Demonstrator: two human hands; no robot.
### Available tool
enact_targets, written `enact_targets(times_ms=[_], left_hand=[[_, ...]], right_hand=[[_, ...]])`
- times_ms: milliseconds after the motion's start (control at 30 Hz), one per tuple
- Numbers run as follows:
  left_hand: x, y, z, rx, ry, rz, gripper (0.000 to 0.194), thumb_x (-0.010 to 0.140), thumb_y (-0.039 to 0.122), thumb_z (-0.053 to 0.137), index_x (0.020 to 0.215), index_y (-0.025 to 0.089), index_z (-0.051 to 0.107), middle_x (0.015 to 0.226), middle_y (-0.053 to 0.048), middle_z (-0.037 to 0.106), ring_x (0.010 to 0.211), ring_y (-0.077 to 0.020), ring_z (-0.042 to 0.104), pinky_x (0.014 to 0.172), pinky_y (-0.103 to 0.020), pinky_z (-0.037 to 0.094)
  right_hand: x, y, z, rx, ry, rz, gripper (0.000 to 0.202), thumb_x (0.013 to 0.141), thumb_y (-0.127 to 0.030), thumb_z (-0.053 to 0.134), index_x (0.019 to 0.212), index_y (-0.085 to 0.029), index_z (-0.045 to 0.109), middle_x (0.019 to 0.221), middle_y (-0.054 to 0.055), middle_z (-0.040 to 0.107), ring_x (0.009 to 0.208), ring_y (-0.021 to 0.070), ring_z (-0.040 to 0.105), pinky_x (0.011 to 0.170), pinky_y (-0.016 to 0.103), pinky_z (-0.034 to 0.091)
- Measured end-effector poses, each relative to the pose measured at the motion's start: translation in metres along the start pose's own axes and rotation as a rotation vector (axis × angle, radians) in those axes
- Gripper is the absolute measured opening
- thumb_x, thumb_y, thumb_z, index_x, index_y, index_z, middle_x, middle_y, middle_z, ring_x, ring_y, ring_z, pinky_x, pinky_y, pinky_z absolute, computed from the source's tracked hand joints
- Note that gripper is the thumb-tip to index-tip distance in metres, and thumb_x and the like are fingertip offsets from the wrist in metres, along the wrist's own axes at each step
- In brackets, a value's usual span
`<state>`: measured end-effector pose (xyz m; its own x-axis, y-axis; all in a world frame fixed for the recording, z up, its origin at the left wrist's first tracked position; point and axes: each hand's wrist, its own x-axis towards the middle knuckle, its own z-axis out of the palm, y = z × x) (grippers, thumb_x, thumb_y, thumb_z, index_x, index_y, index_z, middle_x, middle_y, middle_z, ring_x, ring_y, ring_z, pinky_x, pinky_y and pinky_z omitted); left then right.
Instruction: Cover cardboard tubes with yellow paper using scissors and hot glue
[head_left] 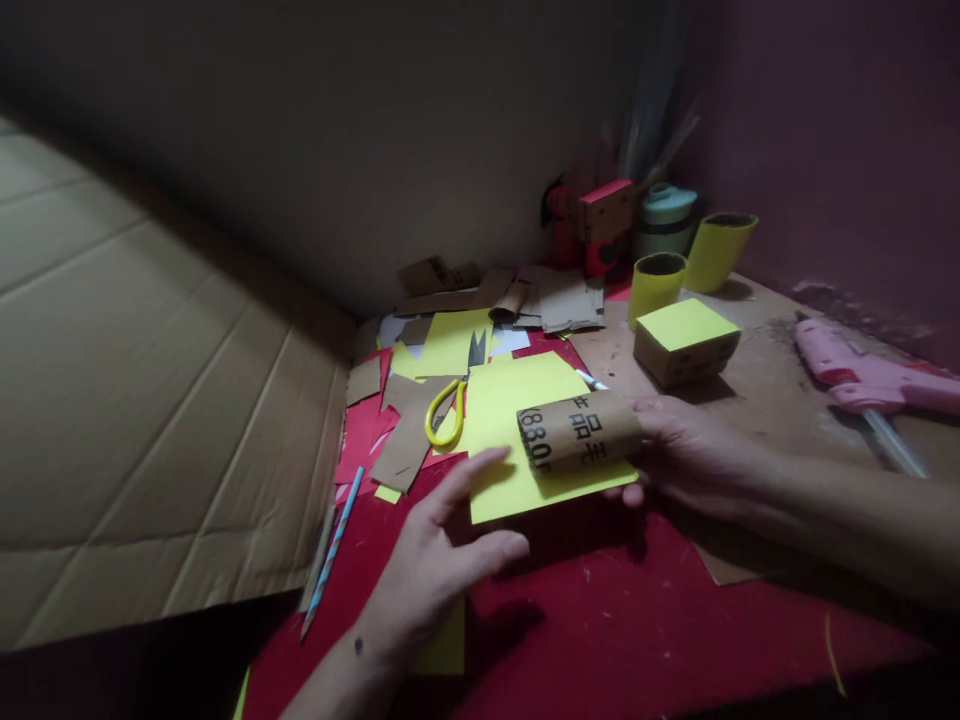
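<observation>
My right hand (686, 450) pinches a sheet of yellow paper (499, 490) together with a rolled cardboard tube (581, 432) lying on it. Black printed characters mark the tube's brown surface. My left hand (442, 560) is at the sheet's left corner, thumb and fingers apart. Its index fingertip overlaps the sheet; whether it touches I cannot tell. Just left of the sheet lie scissors (444, 440) with yellow handles, blades pointing away. A blue-and-white striped pencil (334, 550) rests farther left on the red surface (592, 640).
A large cardboard panel (150, 400) stands at left. Cardboard and paper scraps (566, 300) cover the back. Two yellow tubes (651, 290), a yellow-topped cardboard box (686, 350) and a pink glue gun (855, 375) are at right. A small cardboard figure (604, 215) stands behind.
</observation>
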<state>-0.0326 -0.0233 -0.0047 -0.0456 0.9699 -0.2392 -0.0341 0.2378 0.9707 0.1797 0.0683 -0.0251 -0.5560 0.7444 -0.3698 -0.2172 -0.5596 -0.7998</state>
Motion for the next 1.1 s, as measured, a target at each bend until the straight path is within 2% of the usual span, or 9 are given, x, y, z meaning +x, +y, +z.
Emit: enact_targets(times_ms=[100,200,300,500,633,767,900,1000,1100], left_hand=[[0.007,0.004,-0.004,0.223,-0.139,0.076,0.049,0.062,0.010,0.081,0.107,0.029,0.072,0.110,-0.003,0.068,0.099,-0.0193,0.063,0.081,-0.023,0.052],[0.015,0.002,-0.003,0.302,-0.083,0.223,0.042,0.061,0.008,0.081,0.098,0.027,0.076,0.103,-0.004,0.070,0.088,-0.0180,0.066,0.075,-0.024,0.054],[0.020,-0.005,0.004,0.243,-0.014,0.283,0.033,0.061,0.007,0.080,0.089,0.023,0.078,0.100,-0.007,0.073,0.084,-0.0198,0.068,0.074,-0.027,0.056],[0.016,-0.019,0.017,0.146,0.123,0.286,0.031,0.059,0.008,0.082,0.086,0.024,0.078,0.092,-0.005,0.077,0.086,-0.0244,0.070,0.077,-0.033,0.058],[0.013,-0.021,0.015,0.121,0.184,0.193,0.032,0.060,0.011,0.083,0.089,0.025,0.077,0.099,-0.003,0.076,0.092,-0.0260,0.070,0.079,-0.034,0.058],[0.018,-0.027,0.007,0.077,0.209,0.251,0.026,0.063,0.016,0.082,0.087,0.024,0.078,0.092,-0.004,0.077,0.086,-0.0252,0.071,0.076,-0.030,0.058],[0.027,-0.039,-0.011,0.129,0.251,0.279,0.032,0.055,0.019,0.087,0.087,0.019,0.078,0.088,-0.008,0.077,0.080,-0.0268,0.072,0.072,-0.030,0.059],[0.030,-0.044,-0.021,0.106,0.191,0.261,0.034,0.056,0.026,0.087,0.088,0.018,0.078,0.088,-0.009,0.077,0.081,-0.0310,0.072,0.070,-0.035,0.061],[0.027,-0.043,-0.020,0.069,0.150,0.226,0.038,0.057,0.025,0.086,0.094,0.022,0.077,0.090,-0.007,0.077,0.085,-0.0315,0.072,0.074,-0.036,0.060]], right_hand=[[0.000,-0.001,-0.001,-0.013,0.003,0.009,0.040,0.066,-0.018,0.060,0.105,-0.013,0.066,0.066,0.009,0.069,0.044,0.0162,0.061,0.032,0.020,0.046],[0.002,0.000,-0.003,-0.021,-0.053,0.015,0.036,0.067,-0.018,0.060,0.102,-0.011,0.067,0.066,0.010,0.069,0.044,0.0157,0.061,0.034,0.019,0.047],[0.003,0.002,-0.004,-0.028,-0.092,0.005,0.034,0.068,-0.017,0.062,0.101,-0.010,0.066,0.070,0.010,0.070,0.045,0.0145,0.061,0.036,0.019,0.049],[0.001,0.005,0.002,-0.028,-0.065,-0.036,0.039,0.066,-0.013,0.064,0.104,-0.010,0.060,0.079,0.012,0.070,0.048,0.0144,0.062,0.037,0.019,0.051],[-0.002,0.007,0.005,-0.020,-0.042,-0.116,0.038,0.070,-0.013,0.065,0.105,-0.013,0.052,0.081,0.010,0.069,0.051,0.0164,0.065,0.039,0.022,0.054],[-0.004,0.012,0.004,0.036,-0.092,-0.191,0.041,0.076,-0.013,0.063,0.111,-0.020,0.043,0.076,0.003,0.067,0.053,0.0167,0.066,0.043,0.025,0.056],[-0.004,0.016,0.006,0.142,-0.100,-0.237,0.034,0.073,-0.010,0.067,0.090,-0.022,0.041,0.067,-0.005,0.062,0.052,0.0140,0.064,0.043,0.024,0.056],[-0.006,0.015,0.008,0.198,-0.137,-0.275,0.032,0.071,-0.010,0.068,0.081,-0.021,0.040,0.066,-0.007,0.060,0.056,0.0130,0.063,0.043,0.024,0.057],[-0.011,0.013,0.010,0.182,-0.155,-0.307,0.024,0.071,-0.013,0.069,0.078,-0.019,0.047,0.071,-0.005,0.060,0.063,0.0131,0.063,0.046,0.024,0.057]])
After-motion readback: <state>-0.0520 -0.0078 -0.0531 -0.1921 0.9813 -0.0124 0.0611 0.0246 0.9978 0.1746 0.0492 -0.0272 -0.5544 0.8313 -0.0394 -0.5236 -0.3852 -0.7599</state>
